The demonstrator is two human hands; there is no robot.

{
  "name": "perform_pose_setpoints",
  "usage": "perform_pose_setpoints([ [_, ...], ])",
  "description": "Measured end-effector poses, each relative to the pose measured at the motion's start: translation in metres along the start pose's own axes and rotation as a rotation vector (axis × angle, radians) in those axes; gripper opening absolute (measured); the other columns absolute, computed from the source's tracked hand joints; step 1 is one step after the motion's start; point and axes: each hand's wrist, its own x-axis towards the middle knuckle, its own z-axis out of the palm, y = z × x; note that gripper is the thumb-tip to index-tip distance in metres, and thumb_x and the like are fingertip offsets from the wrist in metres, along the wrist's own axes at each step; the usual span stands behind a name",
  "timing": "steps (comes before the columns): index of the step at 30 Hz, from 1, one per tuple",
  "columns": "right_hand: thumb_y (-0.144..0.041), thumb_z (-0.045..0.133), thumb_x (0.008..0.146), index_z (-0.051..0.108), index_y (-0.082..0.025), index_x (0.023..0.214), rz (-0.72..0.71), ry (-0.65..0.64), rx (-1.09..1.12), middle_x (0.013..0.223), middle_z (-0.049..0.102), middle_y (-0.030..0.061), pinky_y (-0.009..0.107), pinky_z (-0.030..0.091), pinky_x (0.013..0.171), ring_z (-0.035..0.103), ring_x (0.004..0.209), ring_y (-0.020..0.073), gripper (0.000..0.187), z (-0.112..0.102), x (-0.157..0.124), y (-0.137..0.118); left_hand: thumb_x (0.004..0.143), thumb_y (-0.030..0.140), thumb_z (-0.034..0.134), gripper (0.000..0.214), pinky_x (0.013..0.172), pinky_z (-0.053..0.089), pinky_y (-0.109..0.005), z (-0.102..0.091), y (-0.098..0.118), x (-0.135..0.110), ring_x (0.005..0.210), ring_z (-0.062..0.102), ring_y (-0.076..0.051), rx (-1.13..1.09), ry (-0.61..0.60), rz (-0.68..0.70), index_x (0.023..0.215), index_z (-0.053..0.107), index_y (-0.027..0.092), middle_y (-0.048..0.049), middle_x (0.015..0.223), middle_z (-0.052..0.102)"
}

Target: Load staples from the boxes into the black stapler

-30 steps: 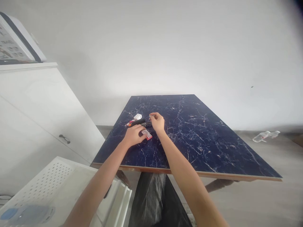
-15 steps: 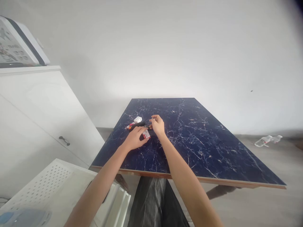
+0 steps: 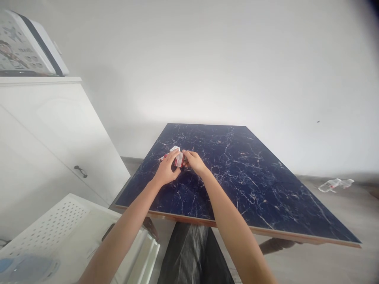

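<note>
A small red-and-white box [image 3: 179, 159] is held up between my two hands over the dark blue table. My left hand [image 3: 166, 170] grips its left side, thumb below and fingers above. Against the right edge of the box, the fingers of my right hand [image 3: 194, 161] are pinched together; their tips are partly hidden. Just behind the left fingertips sits a small white box [image 3: 175, 148]. Another red-and-white item [image 3: 163, 157] lies left of it, mostly covered by my left hand.
The marbled blue tabletop [image 3: 237, 177] has a wooden front edge. At left stand a white cabinet [image 3: 53, 130] with a dark handle [image 3: 80, 171] and a white perforated unit [image 3: 59, 225]. Clear plastic bottles [image 3: 334, 184] lie on the floor at right.
The red-and-white box, previously low under my left hand, is now raised between both hands. My right hand has come left to its edge. The black object beneath my left hand is now hidden.
</note>
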Motion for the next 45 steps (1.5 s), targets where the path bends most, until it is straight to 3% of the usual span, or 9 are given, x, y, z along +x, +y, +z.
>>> perform_pose_setpoints([
  [4, -0.032, 0.051, 0.090, 0.067, -0.016, 0.091, 0.071, 0.099, 0.169, 0.075, 0.070, 0.0044, 0.022, 0.051, 0.051, 0.060, 0.053, 0.0117, 0.022, -0.002, 0.007, 0.007, 0.077, 0.016, 0.071, 0.055, 0.107, 0.046, -0.045, 0.000, -0.013, 0.002, 0.128, 0.056, -0.033, -0.141, 0.119, -0.135, 0.131, 0.063, 0.024, -0.0117, 0.144, 0.056],
  [7, -0.030, 0.049, 0.091, 0.067, -0.017, 0.091, 0.068, 0.122, 0.174, 0.077, 0.071, 0.0044, 0.023, 0.054, 0.054, 0.062, 0.054, 0.0120, 0.022, -0.002, 0.010, 0.011, 0.086, 0.027, 0.067, 0.046, 0.082, 0.058, -0.038, -0.001, -0.027, 0.006, 0.092, 0.071, -0.026, -0.224, 0.043, -0.282, 0.131, 0.062, 0.023, -0.0113, 0.121, 0.070],
  [10, -0.028, 0.048, 0.091, 0.067, -0.017, 0.088, 0.063, 0.136, 0.156, 0.076, 0.070, 0.0044, 0.022, 0.055, 0.054, 0.062, 0.054, 0.0117, 0.022, -0.002, 0.012, 0.015, 0.089, 0.037, 0.067, 0.047, 0.071, 0.059, -0.035, -0.003, -0.035, 0.009, 0.080, 0.073, -0.023, -0.321, -0.015, -0.371, 0.133, 0.060, 0.022, -0.0112, 0.117, 0.071],
  [14, -0.029, 0.051, 0.092, 0.068, -0.016, 0.091, 0.053, 0.106, 0.119, 0.079, 0.071, 0.0043, 0.023, 0.058, 0.054, 0.064, 0.055, 0.0114, 0.022, -0.006, 0.008, 0.021, 0.087, 0.040, 0.071, 0.050, 0.080, 0.061, -0.037, -0.006, -0.035, 0.009, 0.093, 0.074, -0.024, -0.513, -0.030, -0.449, 0.133, 0.060, 0.023, -0.0116, 0.128, 0.068],
  [20, -0.024, 0.064, 0.086, 0.071, -0.016, 0.096, 0.066, 0.066, 0.072, 0.072, 0.067, 0.0004, 0.024, 0.060, 0.052, 0.065, 0.052, 0.0113, 0.015, -0.024, -0.009, 0.032, 0.088, 0.032, 0.071, 0.038, 0.082, 0.062, -0.035, -0.005, -0.037, 0.007, 0.083, 0.075, -0.019, -0.572, 0.023, -0.541, 0.124, 0.066, 0.019, -0.0119, 0.117, 0.073],
  [23, -0.023, 0.065, 0.085, 0.071, -0.016, 0.094, 0.060, 0.124, 0.086, 0.069, 0.065, -0.0008, 0.025, 0.060, 0.052, 0.065, 0.050, 0.0114, 0.013, -0.030, -0.014, 0.037, 0.089, 0.029, 0.071, 0.034, 0.079, 0.063, -0.034, -0.003, -0.040, 0.007, 0.080, 0.075, -0.019, -0.555, 0.022, -0.571, 0.121, 0.067, 0.018, -0.0123, 0.115, 0.074],
  [30, -0.015, 0.060, 0.086, 0.067, -0.017, 0.090, 0.017, 0.313, 0.165, 0.091, 0.073, 0.0071, 0.033, 0.063, 0.084, 0.074, 0.081, 0.0161, 0.008, -0.028, -0.009, 0.045, 0.085, 0.026, 0.072, 0.035, 0.067, 0.063, -0.030, -0.003, -0.044, 0.007, 0.072, 0.075, -0.019, -0.454, 0.003, -0.582, 0.118, 0.064, 0.019, -0.0105, 0.104, 0.076],
  [41, -0.038, 0.076, 0.072, 0.070, -0.019, 0.095, -0.134, 0.371, 0.165, 0.089, 0.076, 0.0040, 0.034, 0.056, 0.088, 0.071, 0.085, 0.0179, 0.030, -0.029, -0.008, 0.042, 0.079, 0.026, 0.078, 0.037, 0.070, 0.064, -0.028, -0.003, -0.028, 0.010, 0.072, 0.074, -0.016, -0.558, 0.081, -0.573, 0.115, 0.069, 0.018, -0.0097, 0.110, 0.075],
  [45, -0.034, 0.081, 0.064, 0.070, -0.019, 0.092, -0.144, 0.399, 0.241, 0.092, 0.073, 0.0040, 0.033, 0.056, 0.089, 0.070, 0.086, 0.0177, 0.034, -0.029, -0.010, 0.039, 0.075, 0.030, 0.083, 0.042, 0.072, 0.063, -0.027, -0.007, -0.024, 0.012, 0.072, 0.074, -0.015, -0.603, 0.092, -0.556, 0.114, 0.070, 0.018, -0.0093, 0.111, 0.075],
])
